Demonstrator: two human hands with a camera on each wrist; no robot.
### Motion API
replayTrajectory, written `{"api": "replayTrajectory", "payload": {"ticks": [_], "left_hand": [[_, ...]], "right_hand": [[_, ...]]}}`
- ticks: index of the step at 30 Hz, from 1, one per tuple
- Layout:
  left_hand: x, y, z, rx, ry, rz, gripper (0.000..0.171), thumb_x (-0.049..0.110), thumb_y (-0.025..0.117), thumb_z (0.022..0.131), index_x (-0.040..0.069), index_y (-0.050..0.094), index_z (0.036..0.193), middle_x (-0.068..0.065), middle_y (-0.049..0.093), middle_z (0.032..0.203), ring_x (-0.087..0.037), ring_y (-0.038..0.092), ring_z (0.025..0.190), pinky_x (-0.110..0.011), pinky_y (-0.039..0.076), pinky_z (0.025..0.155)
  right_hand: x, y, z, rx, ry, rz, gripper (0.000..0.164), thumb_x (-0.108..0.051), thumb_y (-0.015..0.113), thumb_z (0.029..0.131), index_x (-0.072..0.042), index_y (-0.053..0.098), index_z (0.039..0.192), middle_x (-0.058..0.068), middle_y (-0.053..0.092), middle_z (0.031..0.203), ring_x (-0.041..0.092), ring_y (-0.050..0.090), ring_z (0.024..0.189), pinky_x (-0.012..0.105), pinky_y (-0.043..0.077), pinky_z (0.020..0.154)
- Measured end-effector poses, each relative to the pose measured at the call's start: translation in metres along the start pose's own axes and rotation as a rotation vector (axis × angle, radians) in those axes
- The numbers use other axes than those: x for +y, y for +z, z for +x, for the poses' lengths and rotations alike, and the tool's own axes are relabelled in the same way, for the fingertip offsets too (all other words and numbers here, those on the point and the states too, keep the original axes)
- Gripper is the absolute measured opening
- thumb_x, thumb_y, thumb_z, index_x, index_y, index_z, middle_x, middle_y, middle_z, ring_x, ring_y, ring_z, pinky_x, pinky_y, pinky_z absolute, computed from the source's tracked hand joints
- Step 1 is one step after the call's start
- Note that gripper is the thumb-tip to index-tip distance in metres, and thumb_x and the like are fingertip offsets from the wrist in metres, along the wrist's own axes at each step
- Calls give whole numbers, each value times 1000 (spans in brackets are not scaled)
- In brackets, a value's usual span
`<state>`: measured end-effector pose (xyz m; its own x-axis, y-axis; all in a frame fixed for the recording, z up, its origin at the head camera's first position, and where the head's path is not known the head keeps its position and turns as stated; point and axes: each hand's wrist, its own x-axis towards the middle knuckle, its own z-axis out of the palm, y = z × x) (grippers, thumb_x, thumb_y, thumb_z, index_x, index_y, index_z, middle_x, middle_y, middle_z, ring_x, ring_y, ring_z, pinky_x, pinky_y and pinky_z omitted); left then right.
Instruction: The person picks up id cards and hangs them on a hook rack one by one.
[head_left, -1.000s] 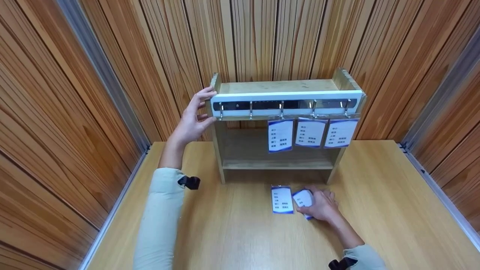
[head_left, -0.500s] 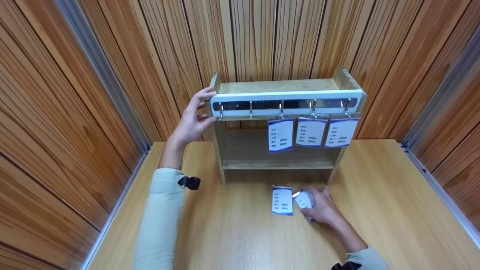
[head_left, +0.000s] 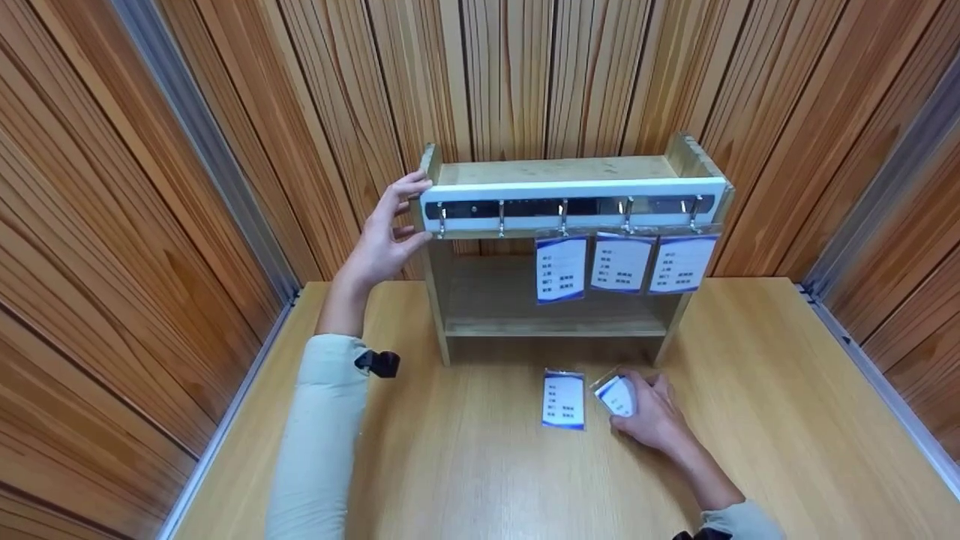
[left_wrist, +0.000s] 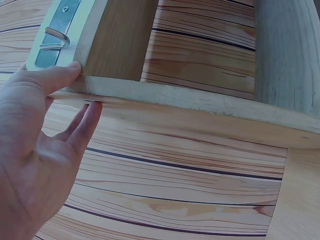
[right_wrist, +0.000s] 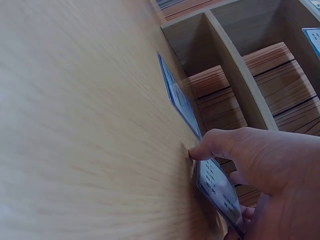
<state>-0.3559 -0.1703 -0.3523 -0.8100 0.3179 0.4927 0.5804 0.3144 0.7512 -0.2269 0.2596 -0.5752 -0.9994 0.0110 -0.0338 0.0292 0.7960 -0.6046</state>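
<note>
My left hand [head_left: 382,240] grips the left end of a small wooden shelf [head_left: 555,328]; in the left wrist view its thumb [left_wrist: 67,75] lies at the front edge and the fingers against the outer side. Across the shelf's top front runs a white hook rail [head_left: 525,187] with several metal hooks. Three clear-sleeved name badges [head_left: 561,270] hang from the middle and right hooks. Low over the table, my right hand [head_left: 656,412] holds another name badge [head_left: 616,395] by its edges, tilted and partly covered by the hand. To its left, one more badge [head_left: 563,399] lies flat.
The wooden tabletop [head_left: 465,457] extends in front of the shelf and to both sides. Wood-panelled walls [head_left: 510,82] stand behind and at left and right, with metal strips along the corners.
My right hand has shifted slightly right with its badge, drawing it away from the flat badge and tilting it up. The left hand stays on the shelf.
</note>
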Motion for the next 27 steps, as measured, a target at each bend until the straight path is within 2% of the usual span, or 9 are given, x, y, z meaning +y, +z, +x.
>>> {"api": "replayTrajectory", "payload": {"ticks": [10,18,27], "left_hand": [[0,0,-1,0,-7,-2,66,-4,70,106,20,47,163,1,29,187,-44,38,166,-67,46,130],[1,-1,0,4,-4,5,66,-4,70,106,19,47,163,1,29,187,-44,38,167,-67,46,130],[1,-1,1,-2,-6,-14,66,-5,71,106,18,48,163,-1,30,187,-45,39,165,-70,45,129]], "right_hand": [[-3,-1,1,4,-5,-25,88,-13,90,87,2,48,163,34,48,142,47,46,129,62,46,106],[-10,-5,0,17,-44,-19,87,-12,90,87,-2,48,163,36,48,149,50,45,136,65,48,108],[-21,2,-5,43,-92,-57,85,-13,94,84,-5,54,158,28,52,137,40,47,124,50,45,99]]}}
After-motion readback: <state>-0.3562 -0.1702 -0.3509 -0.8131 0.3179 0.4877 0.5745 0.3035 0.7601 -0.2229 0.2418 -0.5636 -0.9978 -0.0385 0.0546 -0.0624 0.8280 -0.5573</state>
